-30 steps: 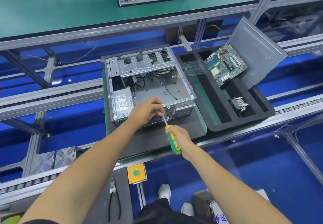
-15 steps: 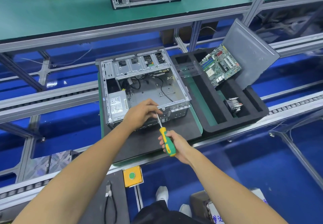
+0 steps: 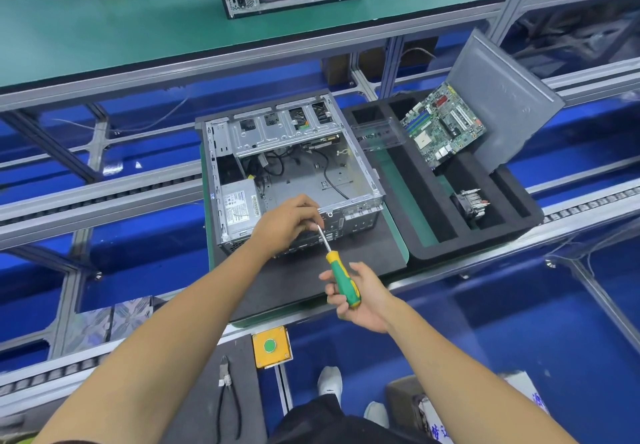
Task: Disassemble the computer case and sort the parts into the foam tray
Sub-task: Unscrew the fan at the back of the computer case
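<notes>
Black foam tray point(image 3: 450, 249) held green motherboard point(image 3: 441, 128), finned heatsink point(image 3: 471, 202), grey panel point(image 3: 502, 104). Open metal computer case point(image 3: 294, 173) beside it. Right hand point(image 3: 360, 296) gripped screwdriver point(image 3: 337, 270); left hand point(image 3: 287, 223) pinched its shaft at case edge.

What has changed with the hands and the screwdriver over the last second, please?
The right hand has loosened its grip: it was wrapped over the screwdriver handle and now cradles it from below with fingers spread. The left hand stays at the computer case rear edge, fingertips by the screwdriver tip. The foam tray contents are unchanged.
</notes>
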{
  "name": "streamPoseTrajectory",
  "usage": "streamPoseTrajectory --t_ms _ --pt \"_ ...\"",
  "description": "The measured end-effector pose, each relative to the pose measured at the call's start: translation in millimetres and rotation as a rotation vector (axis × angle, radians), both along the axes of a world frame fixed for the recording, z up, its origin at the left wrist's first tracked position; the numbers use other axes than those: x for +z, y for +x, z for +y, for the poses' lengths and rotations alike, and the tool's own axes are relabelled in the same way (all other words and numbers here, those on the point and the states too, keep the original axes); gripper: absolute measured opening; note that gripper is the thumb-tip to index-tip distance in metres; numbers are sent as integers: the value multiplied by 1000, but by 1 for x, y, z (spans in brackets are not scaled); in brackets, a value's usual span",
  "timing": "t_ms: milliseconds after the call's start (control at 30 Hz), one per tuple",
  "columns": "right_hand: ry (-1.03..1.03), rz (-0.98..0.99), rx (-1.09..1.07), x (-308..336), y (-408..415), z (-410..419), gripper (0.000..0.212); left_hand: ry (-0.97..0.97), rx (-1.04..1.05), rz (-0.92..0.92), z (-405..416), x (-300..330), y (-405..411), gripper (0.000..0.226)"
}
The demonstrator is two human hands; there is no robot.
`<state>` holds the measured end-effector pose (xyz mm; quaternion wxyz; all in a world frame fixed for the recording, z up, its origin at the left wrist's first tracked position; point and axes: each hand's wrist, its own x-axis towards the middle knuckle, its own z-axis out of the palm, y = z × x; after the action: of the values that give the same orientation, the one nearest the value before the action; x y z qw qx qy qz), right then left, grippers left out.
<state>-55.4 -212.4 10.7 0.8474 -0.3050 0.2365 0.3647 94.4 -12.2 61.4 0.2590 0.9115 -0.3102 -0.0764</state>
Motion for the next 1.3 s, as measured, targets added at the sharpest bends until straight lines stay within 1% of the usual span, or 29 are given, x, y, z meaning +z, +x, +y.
streamPoseTrajectory --t_ms 133,200,267,333,367,400,500,567,600,633,700,767,833,933,1033,1100,1233,1300 --pt "14 -26 2 -1 -2 0 42 0 -4 0 1 -1 -1 24" --pt "-31 -42 -18 0 0 -1 40 -3 -12 9 1 0 -1 19" --pt "-101 -64 -24 -1 2 -1 38 10 -19 23 2 0 0 24" --pt "-192 -107 -9 2 4 2 25 31 -29 22 2 0 1 31" --pt "-250 -138 5 4 6 5 17 37 -35 20 2 0 1 32" --pt "-322 -171 11 6 7 8 13 37 -39 22 2 -1 1 32" --pt "-592 -250 -93 9 8 19 18 29 -48 37 3 0 2 28" --pt "-705 -257 -162 8 6 25 20 33 -52 26 3 1 1 22" --pt "-700 -239 -176 8 5 29 19 38 -54 14 2 1 1 20" --pt "-647 -212 -182 9 4 33 18 41 -55 3 2 1 1 19" --pt "-429 -130 -183 11 4 39 20 43 -53 -8 2 1 0 20" --pt "-223 -58 -141 12 4 38 32 42 -52 -9 1 3 -1 21" --pt "-95 -29 -116 8 1 32 42 39 -52 0 1 4 -1 22" --pt "48 30 -136 -2 -12 21 43 44 -45 6 0 3 0 21" --pt "83 54 -78 -7 -23 17 48 49 -47 2 0 1 1 20" --pt "72 43 -43 -5 -23 17 45 46 -49 3 1 0 1 20" --pt "-64 45 -51 5 -18 19 40 59 -50 10 2 -1 2 18" --pt "-144 50 -74 10 -18 20 31 67 -62 -6 3 -3 3 21"
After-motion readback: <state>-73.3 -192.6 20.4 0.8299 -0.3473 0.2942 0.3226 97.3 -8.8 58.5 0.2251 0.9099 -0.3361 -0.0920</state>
